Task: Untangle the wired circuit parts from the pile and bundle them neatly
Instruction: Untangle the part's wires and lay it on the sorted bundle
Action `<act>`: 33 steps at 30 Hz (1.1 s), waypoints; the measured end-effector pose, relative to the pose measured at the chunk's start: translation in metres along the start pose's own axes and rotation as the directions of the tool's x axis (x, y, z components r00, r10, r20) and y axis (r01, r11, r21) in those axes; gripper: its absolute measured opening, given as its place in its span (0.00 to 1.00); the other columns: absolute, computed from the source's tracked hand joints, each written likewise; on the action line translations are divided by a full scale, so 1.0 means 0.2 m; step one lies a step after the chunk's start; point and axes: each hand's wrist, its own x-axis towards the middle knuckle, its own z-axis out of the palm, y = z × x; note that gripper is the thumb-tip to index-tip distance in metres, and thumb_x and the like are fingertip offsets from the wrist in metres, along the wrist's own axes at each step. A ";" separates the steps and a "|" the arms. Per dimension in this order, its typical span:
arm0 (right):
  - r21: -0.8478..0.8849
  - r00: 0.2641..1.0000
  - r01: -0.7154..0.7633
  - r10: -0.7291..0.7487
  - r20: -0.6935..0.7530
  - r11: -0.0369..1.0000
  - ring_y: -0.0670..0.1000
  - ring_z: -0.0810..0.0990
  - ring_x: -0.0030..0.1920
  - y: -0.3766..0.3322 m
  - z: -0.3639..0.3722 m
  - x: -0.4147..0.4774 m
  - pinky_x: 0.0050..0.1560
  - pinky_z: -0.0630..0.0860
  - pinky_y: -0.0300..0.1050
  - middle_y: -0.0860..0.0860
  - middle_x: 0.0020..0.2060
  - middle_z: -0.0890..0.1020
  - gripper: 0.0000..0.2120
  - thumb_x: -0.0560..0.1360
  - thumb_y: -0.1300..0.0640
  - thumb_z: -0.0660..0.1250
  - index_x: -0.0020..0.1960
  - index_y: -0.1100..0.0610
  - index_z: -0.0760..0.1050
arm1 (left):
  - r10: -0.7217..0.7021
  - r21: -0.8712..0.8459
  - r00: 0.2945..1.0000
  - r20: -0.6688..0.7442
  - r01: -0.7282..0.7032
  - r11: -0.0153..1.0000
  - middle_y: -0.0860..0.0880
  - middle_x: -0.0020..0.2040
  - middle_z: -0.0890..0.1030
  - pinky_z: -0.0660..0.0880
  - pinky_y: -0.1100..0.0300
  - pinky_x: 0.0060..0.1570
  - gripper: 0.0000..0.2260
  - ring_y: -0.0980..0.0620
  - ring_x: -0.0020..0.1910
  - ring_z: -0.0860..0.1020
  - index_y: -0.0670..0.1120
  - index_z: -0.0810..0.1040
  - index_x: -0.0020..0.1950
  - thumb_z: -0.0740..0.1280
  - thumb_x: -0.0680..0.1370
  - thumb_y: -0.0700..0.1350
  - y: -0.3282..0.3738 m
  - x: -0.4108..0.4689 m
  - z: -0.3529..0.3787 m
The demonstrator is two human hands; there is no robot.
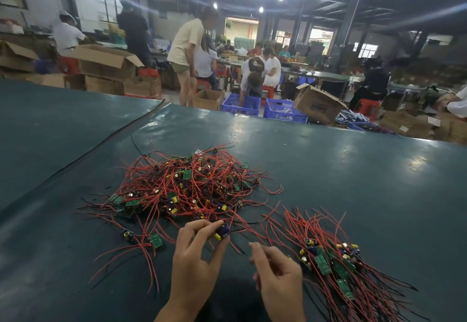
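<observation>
The left hand [199, 253] pinches one wired circuit part [222, 232] at the near edge of the tangled pile [187, 188] on the counter [353, 170]. The right hand [278, 273] hovers beside it, fingers curled, its grasp unclear. This looks like the untangling step. Next, the part's wires likely need drawing free toward the aligned bundle [333, 263].

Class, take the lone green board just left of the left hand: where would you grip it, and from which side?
Probably pinch the green board by its edges, from above and the right. It lies apart from the pile, and its red wires trail left and toward the person, cluttering those sides.
</observation>
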 end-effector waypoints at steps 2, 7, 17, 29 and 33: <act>-0.034 0.997 -0.025 0.028 0.078 0.999 0.45 0.75 0.26 0.00 0.02 -0.01 0.28 0.71 0.37 0.56 0.28 0.80 0.10 0.72 0.51 0.69 0.35 0.53 0.84 | 0.087 0.012 0.993 0.077 -0.088 0.996 0.56 0.52 0.74 0.75 0.63 0.49 0.17 0.56 0.50 0.75 0.48 0.81 0.58 0.76 0.70 0.40 0.00 -0.02 0.01; -0.074 0.997 -0.072 0.075 0.032 0.995 0.43 0.72 0.26 0.03 0.03 0.01 0.30 0.68 0.34 0.50 0.24 0.77 0.15 0.76 0.52 0.67 0.33 0.55 0.82 | 0.142 -0.080 0.967 0.212 -0.128 0.989 0.57 0.54 0.74 0.76 0.67 0.45 0.25 0.60 0.53 0.75 0.51 0.79 0.61 0.76 0.67 0.33 0.02 -0.05 0.03; 0.035 0.966 -0.230 0.232 -0.111 0.973 0.50 0.71 0.28 0.05 0.01 0.05 0.33 0.68 0.44 0.50 0.23 0.76 0.14 0.76 0.57 0.70 0.33 0.57 0.83 | 0.210 -0.165 0.958 0.194 -0.179 0.970 0.55 0.53 0.75 0.76 0.66 0.35 0.13 0.57 0.47 0.78 0.53 0.80 0.54 0.75 0.71 0.44 0.06 -0.06 0.03; 0.228 0.933 -0.307 0.340 -0.120 0.924 0.45 0.72 0.22 0.00 0.02 0.05 0.22 0.70 0.38 0.50 0.22 0.76 0.12 0.76 0.58 0.68 0.36 0.56 0.85 | -0.100 -0.277 0.868 0.486 0.262 0.925 0.57 0.38 0.81 0.72 0.63 0.35 0.20 0.59 0.36 0.78 0.56 0.78 0.40 0.53 0.79 0.65 0.09 -0.07 0.05; 0.163 0.941 -0.311 0.328 -0.085 0.936 0.47 0.75 0.26 0.00 0.03 0.04 0.27 0.74 0.43 0.51 0.25 0.78 0.12 0.77 0.57 0.68 0.36 0.54 0.85 | -0.213 -0.350 0.897 0.388 0.357 0.866 0.51 0.43 0.84 0.75 0.62 0.34 0.17 0.54 0.33 0.80 0.54 0.79 0.56 0.53 0.80 0.58 0.08 -0.06 0.05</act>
